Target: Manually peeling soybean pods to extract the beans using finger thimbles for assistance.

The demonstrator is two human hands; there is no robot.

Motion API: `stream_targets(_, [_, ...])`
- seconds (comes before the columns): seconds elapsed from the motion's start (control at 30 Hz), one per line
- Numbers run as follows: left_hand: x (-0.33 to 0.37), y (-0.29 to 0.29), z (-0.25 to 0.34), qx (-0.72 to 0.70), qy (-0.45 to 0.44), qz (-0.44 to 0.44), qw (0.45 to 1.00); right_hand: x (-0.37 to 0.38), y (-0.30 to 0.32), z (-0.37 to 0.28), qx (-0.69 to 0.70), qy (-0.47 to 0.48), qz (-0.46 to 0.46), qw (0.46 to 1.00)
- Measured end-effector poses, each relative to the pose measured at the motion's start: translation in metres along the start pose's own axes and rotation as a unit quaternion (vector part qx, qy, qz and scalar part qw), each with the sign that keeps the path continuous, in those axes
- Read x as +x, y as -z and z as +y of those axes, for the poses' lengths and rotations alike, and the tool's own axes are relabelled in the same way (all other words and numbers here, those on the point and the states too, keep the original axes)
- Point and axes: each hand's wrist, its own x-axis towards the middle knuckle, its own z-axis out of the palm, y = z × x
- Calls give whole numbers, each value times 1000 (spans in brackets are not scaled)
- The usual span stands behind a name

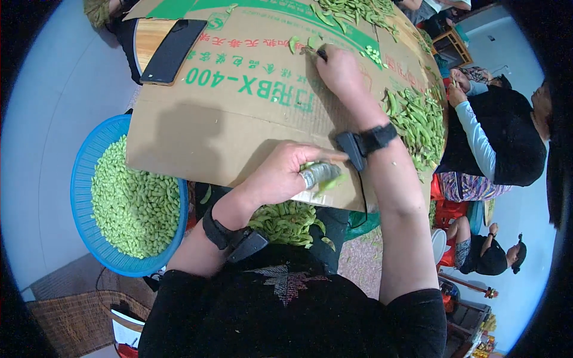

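Observation:
My left hand [277, 174] is closed just over the near edge of the cardboard, one finger wrapped in grey tape. A green bean pod [329, 185], smeared by motion, sticks out from its fingers. Farther out, my right hand [344, 70] reaches across the cardboard with its fingers curled. Something small and dark [322, 55] shows at its fingertips; I cannot tell what it is. Loose pods [314, 42] lie right beside those fingertips, and a small cluster of shelled beans [372, 55] sits to their right.
Printed cardboard [173, 134] covers the table. A black phone [174, 52] lies at its left edge. Pod heaps [418, 122] spread at the right and far side. A blue basket [80, 185] of shelled beans stands left; more pods [289, 224] are below the edge. People [507, 131] sit at right.

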Motion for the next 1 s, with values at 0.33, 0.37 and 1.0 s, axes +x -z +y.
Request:
stream_targets(0.33, [2, 0, -1, -226, 38, 104, 968, -135, 84, -11, 576, -243, -124, 770])
stream_targets(0.37, [3, 1, -5, -237, 37, 111, 964, -141, 84, -25, 559, -256, -100, 782])
stream_targets(1.0, [-1, 2, -17, -253, -9, 183, 950, -185, 82, -64, 693, -240, -218, 644])
